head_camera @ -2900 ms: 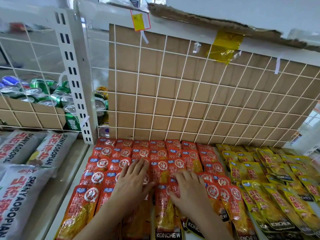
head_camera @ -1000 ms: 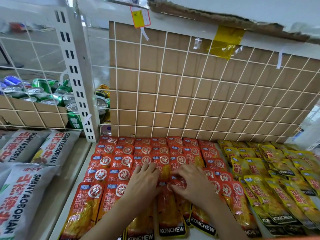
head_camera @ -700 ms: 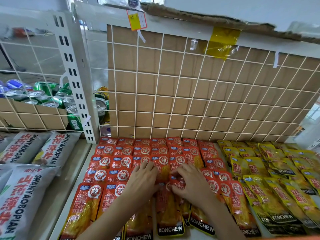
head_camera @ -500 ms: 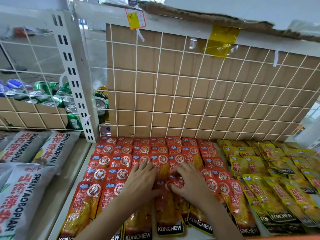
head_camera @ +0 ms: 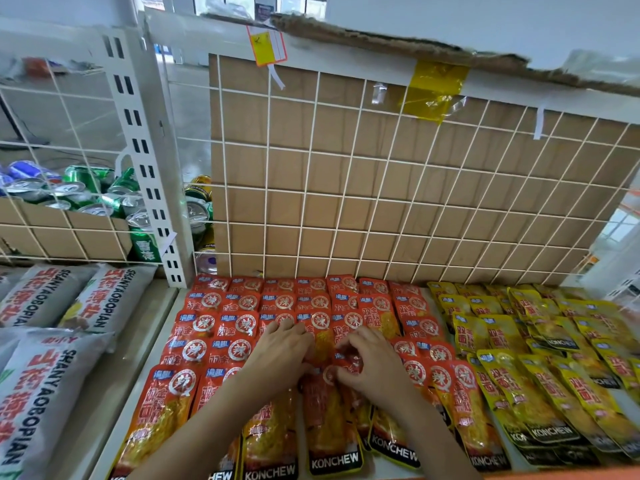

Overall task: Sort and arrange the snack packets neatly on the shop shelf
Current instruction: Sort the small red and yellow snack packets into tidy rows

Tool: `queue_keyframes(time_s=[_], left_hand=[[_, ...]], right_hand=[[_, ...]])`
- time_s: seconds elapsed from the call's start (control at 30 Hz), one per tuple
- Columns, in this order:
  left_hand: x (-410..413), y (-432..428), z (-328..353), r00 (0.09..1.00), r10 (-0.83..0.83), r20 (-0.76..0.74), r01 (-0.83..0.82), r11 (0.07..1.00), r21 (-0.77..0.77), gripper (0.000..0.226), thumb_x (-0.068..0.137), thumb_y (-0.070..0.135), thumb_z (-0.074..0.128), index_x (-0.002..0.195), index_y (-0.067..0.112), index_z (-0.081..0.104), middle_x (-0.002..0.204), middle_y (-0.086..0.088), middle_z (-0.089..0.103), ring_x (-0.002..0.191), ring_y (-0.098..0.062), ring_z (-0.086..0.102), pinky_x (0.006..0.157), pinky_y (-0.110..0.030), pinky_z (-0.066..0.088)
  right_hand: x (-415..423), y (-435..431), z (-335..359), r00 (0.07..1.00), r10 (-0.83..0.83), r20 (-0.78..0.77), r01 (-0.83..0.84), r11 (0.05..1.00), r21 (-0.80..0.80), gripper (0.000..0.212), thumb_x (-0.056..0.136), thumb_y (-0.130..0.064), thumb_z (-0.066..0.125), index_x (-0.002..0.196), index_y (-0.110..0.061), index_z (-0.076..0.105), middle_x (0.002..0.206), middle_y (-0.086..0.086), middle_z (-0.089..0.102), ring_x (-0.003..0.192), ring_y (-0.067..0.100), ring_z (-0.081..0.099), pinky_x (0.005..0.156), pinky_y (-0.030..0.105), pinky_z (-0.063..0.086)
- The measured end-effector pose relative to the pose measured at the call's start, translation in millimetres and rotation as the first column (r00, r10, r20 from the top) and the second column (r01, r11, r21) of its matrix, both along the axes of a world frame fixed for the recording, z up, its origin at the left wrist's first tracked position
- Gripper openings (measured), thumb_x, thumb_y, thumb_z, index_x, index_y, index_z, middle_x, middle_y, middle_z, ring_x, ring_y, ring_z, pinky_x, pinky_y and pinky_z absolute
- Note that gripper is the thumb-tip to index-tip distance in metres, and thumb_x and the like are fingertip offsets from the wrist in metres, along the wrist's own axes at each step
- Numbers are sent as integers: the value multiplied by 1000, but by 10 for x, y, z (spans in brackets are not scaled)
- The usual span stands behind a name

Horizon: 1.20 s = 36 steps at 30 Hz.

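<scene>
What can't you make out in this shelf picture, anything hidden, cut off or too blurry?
All head view.
Middle red packets: tops hidden under the left hand and right hand.
Front red packets: lower ends cut off by the bottom edge.
Grey bags: cut off by the left edge.
Cans: labels mostly hidden by each other and the cardboard box.
Price tag: writing too small.

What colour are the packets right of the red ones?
The packets are yellow; the head view shows them.
</scene>
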State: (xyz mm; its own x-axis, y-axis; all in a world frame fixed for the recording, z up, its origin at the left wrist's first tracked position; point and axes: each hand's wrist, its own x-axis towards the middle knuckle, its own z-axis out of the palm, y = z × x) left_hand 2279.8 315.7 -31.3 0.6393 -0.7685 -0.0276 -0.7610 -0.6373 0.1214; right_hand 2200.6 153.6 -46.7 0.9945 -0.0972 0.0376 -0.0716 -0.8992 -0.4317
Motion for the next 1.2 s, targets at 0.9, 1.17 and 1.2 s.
queue_keyframes(time_s=[0.9, 1.17, 1.2], left_hand=[[268, -90, -100, 989, 70, -127, -87, 987, -134, 5, 95, 29, 47, 96, 26, 51, 124, 4, 51, 130, -16, 36, 116, -38, 17], [393, -49, -60, 990, 113, -81, -129, 964, -232, 13, 94, 29, 50, 100, 20, 57, 112, 3, 55, 117, -15, 43, 102, -28, 28], [398, -51, -47, 990, 116, -78, -130, 967, -219, 14, 94, 29, 50, 101, 19, 57, 111, 3, 54, 113, -14, 43, 99, -27, 29]], right_hand=[[-18, 26, -23, 995, -60, 80, 53, 994, 95, 30, 82, -43, 59, 104, -25, 53, 102, -13, 41, 101, 2, 39, 85, 13, 32], [-24, 44, 2, 996, -47, 82, 42, 997, 57, 27, 83, -42, 56, 103, -25, 51, 103, -13, 41, 104, 2, 35, 92, 17, 31], [-25, 48, 3, 996, -43, 78, 39, 998, 55, 27, 84, -42, 56, 104, -25, 51, 104, -14, 42, 104, 2, 36, 93, 17, 32]])
